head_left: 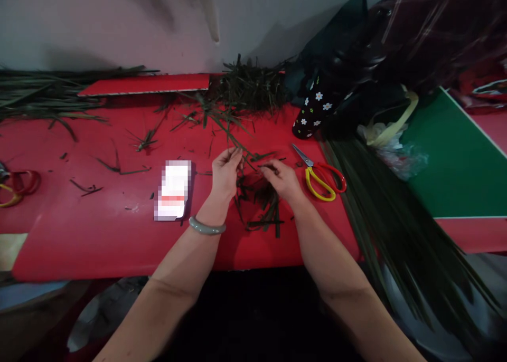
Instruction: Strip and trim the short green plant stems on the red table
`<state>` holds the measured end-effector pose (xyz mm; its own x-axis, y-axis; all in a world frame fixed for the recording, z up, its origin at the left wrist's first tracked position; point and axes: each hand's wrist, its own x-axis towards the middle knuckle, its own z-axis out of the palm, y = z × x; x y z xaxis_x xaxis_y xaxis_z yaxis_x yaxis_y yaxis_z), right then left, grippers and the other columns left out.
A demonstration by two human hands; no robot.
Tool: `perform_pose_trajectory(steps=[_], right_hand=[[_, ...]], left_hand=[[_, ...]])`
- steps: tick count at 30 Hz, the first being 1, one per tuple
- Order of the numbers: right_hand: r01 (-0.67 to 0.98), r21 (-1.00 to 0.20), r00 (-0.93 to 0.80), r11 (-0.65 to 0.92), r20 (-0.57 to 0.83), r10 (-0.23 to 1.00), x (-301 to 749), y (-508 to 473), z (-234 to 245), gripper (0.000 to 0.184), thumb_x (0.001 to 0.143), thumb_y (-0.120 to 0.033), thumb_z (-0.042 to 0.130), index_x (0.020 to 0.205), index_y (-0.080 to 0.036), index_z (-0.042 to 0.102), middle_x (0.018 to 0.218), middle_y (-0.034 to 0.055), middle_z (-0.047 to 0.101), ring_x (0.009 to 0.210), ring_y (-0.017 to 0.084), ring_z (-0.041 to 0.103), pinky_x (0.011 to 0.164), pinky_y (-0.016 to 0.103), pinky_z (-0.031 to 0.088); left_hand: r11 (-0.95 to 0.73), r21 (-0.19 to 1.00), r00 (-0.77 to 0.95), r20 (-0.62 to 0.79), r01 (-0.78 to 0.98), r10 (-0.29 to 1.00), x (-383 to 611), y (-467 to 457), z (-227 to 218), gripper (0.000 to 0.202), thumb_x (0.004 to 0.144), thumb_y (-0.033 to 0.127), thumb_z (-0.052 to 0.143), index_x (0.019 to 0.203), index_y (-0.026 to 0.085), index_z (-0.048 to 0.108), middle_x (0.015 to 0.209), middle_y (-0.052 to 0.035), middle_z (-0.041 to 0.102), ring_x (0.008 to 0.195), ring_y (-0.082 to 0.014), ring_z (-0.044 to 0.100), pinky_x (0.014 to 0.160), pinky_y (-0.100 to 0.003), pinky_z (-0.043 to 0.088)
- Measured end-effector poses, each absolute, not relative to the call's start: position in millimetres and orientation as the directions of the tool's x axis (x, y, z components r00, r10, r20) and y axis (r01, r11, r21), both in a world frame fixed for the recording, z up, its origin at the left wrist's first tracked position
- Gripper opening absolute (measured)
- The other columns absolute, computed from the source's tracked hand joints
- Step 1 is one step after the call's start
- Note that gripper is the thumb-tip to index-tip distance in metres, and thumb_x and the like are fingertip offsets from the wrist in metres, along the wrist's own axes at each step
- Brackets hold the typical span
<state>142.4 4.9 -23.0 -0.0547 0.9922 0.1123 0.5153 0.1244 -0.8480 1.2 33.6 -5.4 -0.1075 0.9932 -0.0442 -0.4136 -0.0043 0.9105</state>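
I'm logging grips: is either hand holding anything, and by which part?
The left hand appears to pinch a green leaf strip partway along its length. The right hand is close by; whether it grips anything cannot be told.

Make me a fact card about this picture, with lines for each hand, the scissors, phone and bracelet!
Left hand: pinching a dark green strip
Right hand: beside the strip, grip unclear
Scissors: one pair right of the right hand, another pair at left edge
Phone: lying left of the left hand, screen blurred
Bracelet: around the left wrist
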Motion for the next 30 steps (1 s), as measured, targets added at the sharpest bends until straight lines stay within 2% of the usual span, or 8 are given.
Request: perform_pose_trajectory(steps=[2,5,10,15,19,22,25,30], right_hand=[[0.415,-0.902,-0.009,0.12,0.128,0.992,141,5,-22,0.028,0.078,-0.038,0.045,0.092,-0.018,0.058,0.078,0.002,0.062,0.068,0.012,0.055,0.063,0.024,0.041],[0.344,-0.926,-0.059,0.157,0.146,0.988,139,5,-22,0.021,0.076,-0.034,0.049,0.085,-0.018,0.058,0.072,-0.0001,0.06,0.065,0.011,0.054,0.063,0.024,0.042],[0.137,-0.99,-0.044,0.035,0.029,0.999,139,7,-26,0.016,0.075,-0.033,0.049,0.076,-0.018,0.055,0.055,-0.0051,0.051,0.044,0.007,0.047,0.046,0.021,0.039],[-0.078,-0.997,0.03,0.013,0.01,0.999,140,9,-25,0.018,0.072,-0.036,0.054,0.075,-0.018,0.054,0.051,-0.0065,0.05,0.041,0.006,0.045,0.042,0.019,0.037],[-0.191,-0.982,0.071,-0.003,-0.016,0.997,144,11,-22,0.019,0.07,-0.037,0.057,0.074,-0.019,0.054,0.05,-0.0069,0.05,0.04,0.005,0.045,0.041,0.018,0.036],[-0.245,-0.969,0.057,-0.012,-0.027,0.998,147,11,-22,0.021,0.069,-0.038,0.058,0.075,-0.019,0.054,0.05,-0.0072,0.05,0.04,0.005,0.044,0.04,0.018,0.035],[-0.248,-0.968,-0.043,-0.046,-0.037,0.998,150,9,-22,0.022,0.069,-0.04,0.059,0.074,-0.019,0.054,0.049,-0.0074,0.048,0.041,0.005,0.043,0.041,0.018,0.034],[-0.125,-0.985,-0.203,-0.122,-0.094,0.975,153,4,-18,0.022,0.068,-0.038,0.059,0.069,-0.016,0.054,0.047,-0.0073,0.045,0.041,0.004,0.038,0.041,0.018,0.031]], left_hand=[[0.055,0.914,-0.039,-0.077,-0.403,0.996,6,30,-7,0.012,0.067,0.027,0.065,0.067,0.015,0.062,0.05,0.0042,0.048,0.043,-0.0032,0.04,0.04,-0.016,0.028],[0.09,0.918,0.023,-0.088,-0.387,0.996,11,26,-9,0.014,0.066,0.029,0.066,0.066,0.015,0.062,0.051,0.004,0.049,0.045,-0.0032,0.041,0.042,-0.016,0.03],[0.039,0.883,-0.014,-0.051,-0.468,0.999,4,32,-6,0.019,0.066,0.034,0.066,0.072,0.016,0.063,0.057,0.0027,0.053,0.045,-0.003,0.042,0.042,-0.017,0.031],[0.139,0.792,0.077,-0.117,-0.594,0.99,-6,39,2,0.049,0.075,0.059,0.04,0.079,0.016,0.063,0.063,-0.0023,0.055,0.046,-0.006,0.046,0.041,-0.02,0.033],[0.132,0.839,0.097,-0.095,-0.528,0.991,-4,38,-2,0.023,0.07,0.036,0.061,0.085,0.019,0.063,0.069,-0.0004,0.06,0.05,-0.0046,0.049,0.045,-0.018,0.035],[0.132,0.892,0.09,-0.103,-0.431,0.991,-1,38,-8,0.022,0.062,0.021,0.066,0.084,0.019,0.064,0.071,0.0008,0.062,0.05,-0.0035,0.049,0.046,-0.017,0.035],[0.161,0.899,0.073,-0.144,-0.408,0.987,-1,40,-11,0.018,0.062,0.023,0.065,0.08,0.016,0.064,0.065,0.001,0.062,0.046,-0.0035,0.048,0.043,-0.016,0.034],[0.15,0.84,0.017,-0.165,-0.521,0.986,-5,43,-8,0.014,0.062,0.025,0.066,0.062,0.015,0.056,0.052,0.0028,0.055,0.04,-0.0035,0.044,0.038,-0.016,0.03]])
